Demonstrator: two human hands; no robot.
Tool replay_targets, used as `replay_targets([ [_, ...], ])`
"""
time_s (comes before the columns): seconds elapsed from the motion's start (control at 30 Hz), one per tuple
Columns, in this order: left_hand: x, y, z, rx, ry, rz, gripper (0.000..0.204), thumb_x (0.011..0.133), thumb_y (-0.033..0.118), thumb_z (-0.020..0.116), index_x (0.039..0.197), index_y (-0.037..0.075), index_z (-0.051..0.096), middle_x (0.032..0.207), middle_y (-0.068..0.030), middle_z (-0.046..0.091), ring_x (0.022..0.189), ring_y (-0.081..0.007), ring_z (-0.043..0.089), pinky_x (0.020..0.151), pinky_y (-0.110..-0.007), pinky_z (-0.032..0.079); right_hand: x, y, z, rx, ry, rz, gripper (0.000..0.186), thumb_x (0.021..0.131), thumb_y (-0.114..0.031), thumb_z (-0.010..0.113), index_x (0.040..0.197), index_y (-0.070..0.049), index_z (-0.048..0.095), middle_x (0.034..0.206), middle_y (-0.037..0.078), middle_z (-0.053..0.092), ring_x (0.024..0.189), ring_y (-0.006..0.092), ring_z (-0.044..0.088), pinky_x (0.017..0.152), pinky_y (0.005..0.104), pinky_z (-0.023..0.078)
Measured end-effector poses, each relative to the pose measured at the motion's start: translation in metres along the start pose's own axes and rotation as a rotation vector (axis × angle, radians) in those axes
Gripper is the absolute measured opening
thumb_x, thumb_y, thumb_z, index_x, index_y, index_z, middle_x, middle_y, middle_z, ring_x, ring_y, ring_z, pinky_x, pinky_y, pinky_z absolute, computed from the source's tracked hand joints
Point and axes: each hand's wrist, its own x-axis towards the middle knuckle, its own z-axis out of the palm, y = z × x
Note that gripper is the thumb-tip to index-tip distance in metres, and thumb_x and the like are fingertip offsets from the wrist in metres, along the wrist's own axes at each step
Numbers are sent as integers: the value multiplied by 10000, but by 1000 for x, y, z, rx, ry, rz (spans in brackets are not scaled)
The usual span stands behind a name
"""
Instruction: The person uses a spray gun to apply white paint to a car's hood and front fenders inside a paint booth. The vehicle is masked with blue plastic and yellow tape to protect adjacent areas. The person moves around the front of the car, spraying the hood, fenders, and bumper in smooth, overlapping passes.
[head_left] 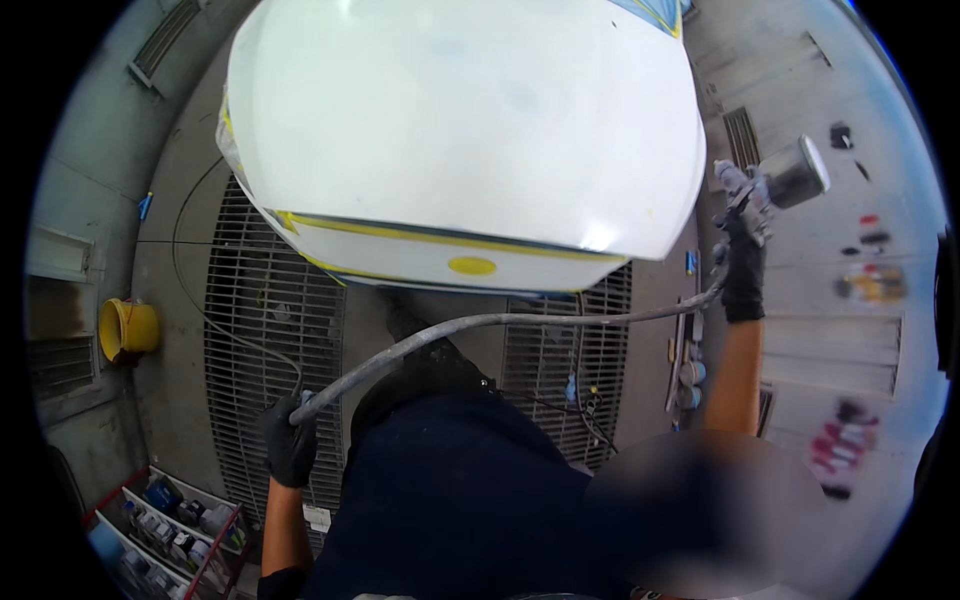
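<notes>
Black-gloved, my right hand (743,270) is raised at the right, wrapped round the grip of a spray gun (745,190). A metal paint cup (797,172) sticks out from the gun toward the right wall. From the gun's base a thick grey air hose (480,322) sags across in front of my body. At the lower left my left hand (290,442), also in a black glove, is closed round that hose. Ahead lies a white car hood (450,120), edged with yellow masking tape (440,234). The gun is beside the hood's right edge, apart from it.
Floor grates (270,330) run under the car and beside my legs. A yellow bucket (128,328) stands by the left wall. A red-framed rack (180,530) with bottles and cans is at the lower left. Small cans (690,385) stand along the right wall.
</notes>
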Motion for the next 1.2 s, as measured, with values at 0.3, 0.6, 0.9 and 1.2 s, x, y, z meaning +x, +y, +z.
replay_targets([
  [0.3,-95,-59,78,-176,-42,-264,228,897,96,616,700,9,540,603,39,414,600,-70,385,510,-280,327,-76,53,-73,148,-186,-69,233,920,-298,654,1071,-125,620,736,-53,534,593,45,503,400,230,345],
  [0.6,-137,-10,217,-49,-72,-317,231,906,194,628,791,-6,609,621,-17,473,630,-84,419,532,-306,370,15,177,-126,129,19,259,185,920,-209,673,974,-32,664,751,-15,593,579,59,483,513,238,394],
  [0.9,-229,71,373,279,-190,-547,256,908,245,607,767,32,607,562,-92,485,522,-191,460,512,-368,390,62,285,-220,337,-687,-7,250,929,-247,652,1062,-36,673,839,16,672,602,50,526,483,229,396],
  [1.2,-288,205,468,370,-84,-666,349,907,311,631,807,-23,625,592,-98,533,563,-173,482,536,-385,395,136,362,-300,399,-343,227,194,926,-248,665,1017,-77,666,762,-12,637,497,34,457,418,220,316],
])
